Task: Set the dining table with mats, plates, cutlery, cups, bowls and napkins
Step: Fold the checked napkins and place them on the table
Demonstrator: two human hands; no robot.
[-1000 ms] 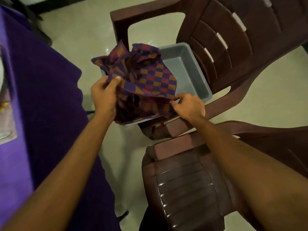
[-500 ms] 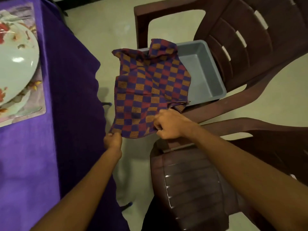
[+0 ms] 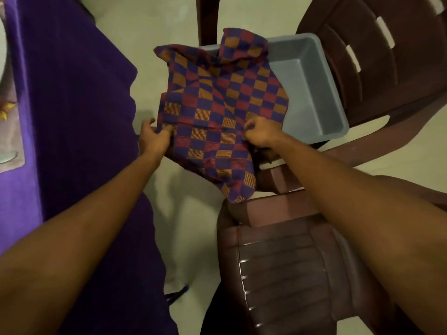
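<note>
A checked napkin point(image 3: 217, 110) in purple, red and orange hangs spread in the air between the table and a chair. My left hand point(image 3: 153, 137) grips its left edge and my right hand point(image 3: 260, 135) pinches its right side; a loose corner droops below between my arms. Behind the cloth a grey plastic tub point(image 3: 312, 93) sits on the seat of a brown plastic chair point(image 3: 377, 56), partly hidden by the napkin.
The table under a purple cloth point(image 3: 67, 105) fills the left side, with the edge of a place mat point(image 3: 12, 131) at the far left. A second brown chair point(image 3: 285, 267) stands below my right arm. Pale floor tiles show between table and chairs.
The crumpled napkin was lifted from the tub and spread out. Both hands have shifted their hold along the cloth, and its lower part now hangs below them. The view has swung right, away from the plates.
</note>
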